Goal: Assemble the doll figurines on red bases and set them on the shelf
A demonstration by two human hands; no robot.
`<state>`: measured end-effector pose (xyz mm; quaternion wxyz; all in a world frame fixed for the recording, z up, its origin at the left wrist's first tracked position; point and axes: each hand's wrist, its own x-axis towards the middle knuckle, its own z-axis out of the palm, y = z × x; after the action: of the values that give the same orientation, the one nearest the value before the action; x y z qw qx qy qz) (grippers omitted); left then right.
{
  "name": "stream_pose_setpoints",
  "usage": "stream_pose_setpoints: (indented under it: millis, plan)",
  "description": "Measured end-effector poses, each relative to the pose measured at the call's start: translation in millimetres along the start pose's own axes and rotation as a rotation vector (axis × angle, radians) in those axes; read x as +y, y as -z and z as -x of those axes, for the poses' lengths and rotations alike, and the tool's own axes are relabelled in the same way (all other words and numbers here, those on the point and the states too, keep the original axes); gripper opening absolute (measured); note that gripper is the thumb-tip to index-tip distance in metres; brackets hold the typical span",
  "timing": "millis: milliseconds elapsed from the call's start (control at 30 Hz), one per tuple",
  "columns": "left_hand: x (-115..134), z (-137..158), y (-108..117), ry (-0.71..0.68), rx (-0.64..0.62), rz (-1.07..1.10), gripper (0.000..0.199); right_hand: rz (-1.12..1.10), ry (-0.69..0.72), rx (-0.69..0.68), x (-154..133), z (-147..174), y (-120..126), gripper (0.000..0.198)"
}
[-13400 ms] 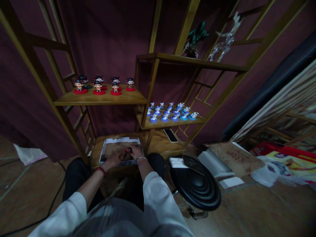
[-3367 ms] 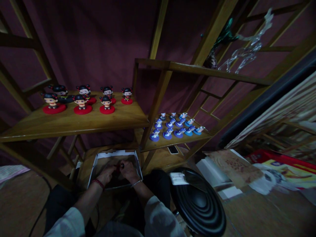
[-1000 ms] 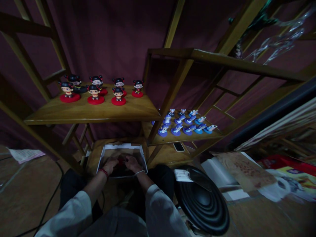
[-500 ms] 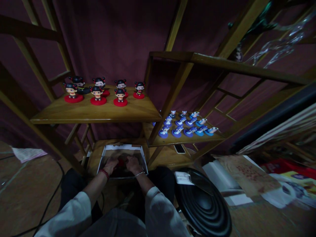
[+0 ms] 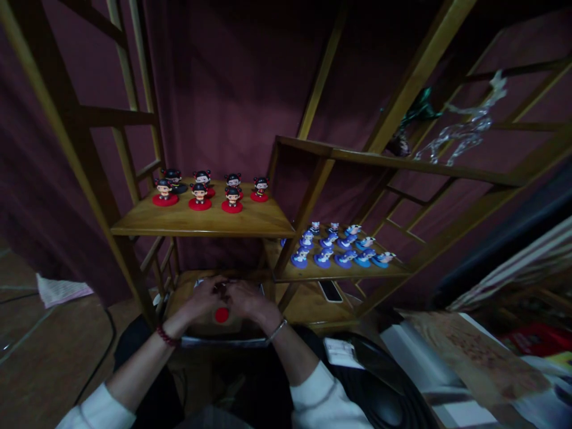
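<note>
My left hand (image 5: 206,299) and my right hand (image 5: 246,301) meet above a shallow white-edged box (image 5: 223,342) on the low shelf. Their fingertips close together around a small dark piece (image 5: 220,287), mostly covered, perhaps part of a figurine. Inside the box, just below the fingers, lies a round red base (image 5: 221,314). On the shelf above stand several black-haired figurines (image 5: 199,194), most on red round bases. To the right, several purple and blue figurines (image 5: 325,256) stand in rows on a lower shelf.
A phone (image 5: 330,291) lies on the bottom board right of the box. Wooden uprights (image 5: 308,199) divide the shelving. A clear deer ornament (image 5: 469,128) stands upper right. Beside my right knee is a black ridged stool (image 5: 384,381) with a white item (image 5: 342,353) on it.
Both hands have risen from inside the box to above it, pinching a small dark piece between them. The red base now shows in the box. My view has tilted upward.
</note>
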<state>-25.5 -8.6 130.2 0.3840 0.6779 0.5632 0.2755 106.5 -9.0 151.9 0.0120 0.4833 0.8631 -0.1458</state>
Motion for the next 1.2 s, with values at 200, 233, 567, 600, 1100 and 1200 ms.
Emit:
stream_pose_setpoints:
  millis: [200, 233, 567, 600, 1100, 1200]
  plan:
    - [55.3, 53.2, 76.9, -0.274, 0.126, -0.117, 0.027, -0.055, 0.430, 0.019, -32.3, 47.5, 97.9, 0.024]
    - [62.4, 59.2, 87.9, -0.307, 0.189, -0.140, 0.028, -0.075, 0.493, 0.002, -35.6, 50.9, 109.6, 0.024]
    - [91.7, 81.5, 135.4, -0.627, 0.763, -0.461, 0.028, -0.119, 0.452, 0.319, -51.2, 8.8, 190.6, 0.028]
    - [93.5, 81.0, 138.7, -0.628, 0.783, -0.506, 0.029, -0.101, 0.472, 0.333, -58.6, 7.7, 202.2, 0.028]
    - [107.6, 55.1, 158.5, -0.371, 0.748, -0.814, 0.040, 0.187, 0.384, 0.436, -92.9, -79.8, 255.1, 0.034]
    - [108.8, 50.1, 159.1, -0.361, 0.765, -0.813, 0.040, 0.234, 0.369, 0.361, -100.3, -87.6, 256.5, 0.035]
